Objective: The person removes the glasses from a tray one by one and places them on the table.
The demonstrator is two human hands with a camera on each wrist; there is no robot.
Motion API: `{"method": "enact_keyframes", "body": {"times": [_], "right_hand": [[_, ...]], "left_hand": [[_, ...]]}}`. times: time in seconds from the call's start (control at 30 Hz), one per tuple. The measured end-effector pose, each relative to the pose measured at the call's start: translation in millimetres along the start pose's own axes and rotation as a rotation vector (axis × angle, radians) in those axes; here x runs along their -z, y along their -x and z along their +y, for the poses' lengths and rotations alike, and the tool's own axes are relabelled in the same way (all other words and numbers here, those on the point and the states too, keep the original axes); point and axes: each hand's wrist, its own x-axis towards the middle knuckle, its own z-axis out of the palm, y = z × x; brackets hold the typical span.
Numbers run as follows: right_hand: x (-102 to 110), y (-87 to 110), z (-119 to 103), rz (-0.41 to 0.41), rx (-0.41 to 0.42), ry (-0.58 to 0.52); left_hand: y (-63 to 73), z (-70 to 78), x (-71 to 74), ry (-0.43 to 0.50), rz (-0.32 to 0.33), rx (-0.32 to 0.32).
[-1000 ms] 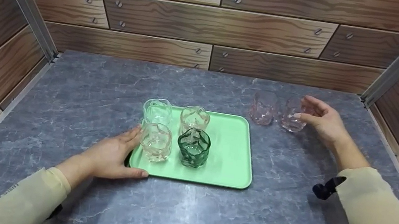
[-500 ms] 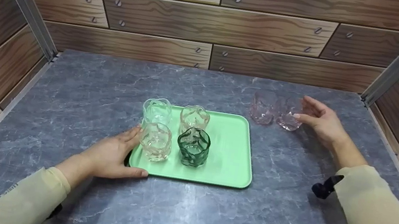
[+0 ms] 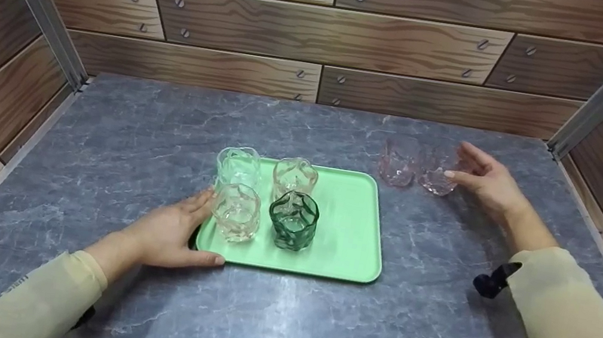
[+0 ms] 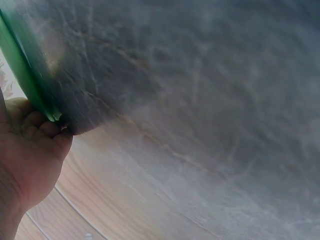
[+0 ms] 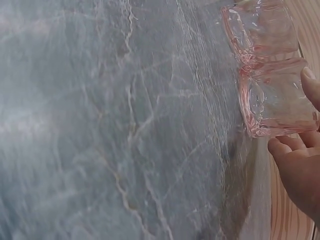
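Grips the near left corner of a green tray (image 3: 350,225) with the left hand (image 3: 163,237), laying the thumb along the near rim and bending the other fingers against the left rim. Holds a pink glass (image 3: 434,177) upright in the right hand (image 3: 490,182), parting thumb and fingers about as wide as the glass wall. Near the tray's far right corner, off the tray and over the marbled tabletop (image 3: 278,316), just beside a second pink glass (image 3: 398,163); impossible to tell whether touching. On the tray, upright in two rows: at the near side, a clear glass (image 3: 235,216) and a dark green glass (image 3: 292,225); at the far side, a pale mint glass (image 3: 240,165) and a pale peach glass (image 3: 295,174). Wears pale yellow sleeves (image 3: 572,333). Faces wood-patterned panels (image 3: 323,33).
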Motion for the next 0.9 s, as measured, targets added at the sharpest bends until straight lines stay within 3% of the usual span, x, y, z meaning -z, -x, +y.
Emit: {"method": "enact_keyframes", "body": {"times": [0.17,0.37,0.67,0.9], "right_hand": [[4,4.8,-8,0.000,-0.026,0.006],[9,13.4,-28,0.081,0.004,0.002],[-14,27.4,-72,0.239,0.201,0.012],[-55,42.7,-107,0.233,0.351,-0.063]], "left_hand": [[-0.1,0.3,-0.3,0.002,0.002,-0.002],[-0.7,0.7,-0.6,-0.004,0.003,-0.011],[-0.8,0.4,-0.6,-0.008,-0.005,-0.005],[-0.4,1.1,-0.4,-0.011,-0.008,-0.003]]}}
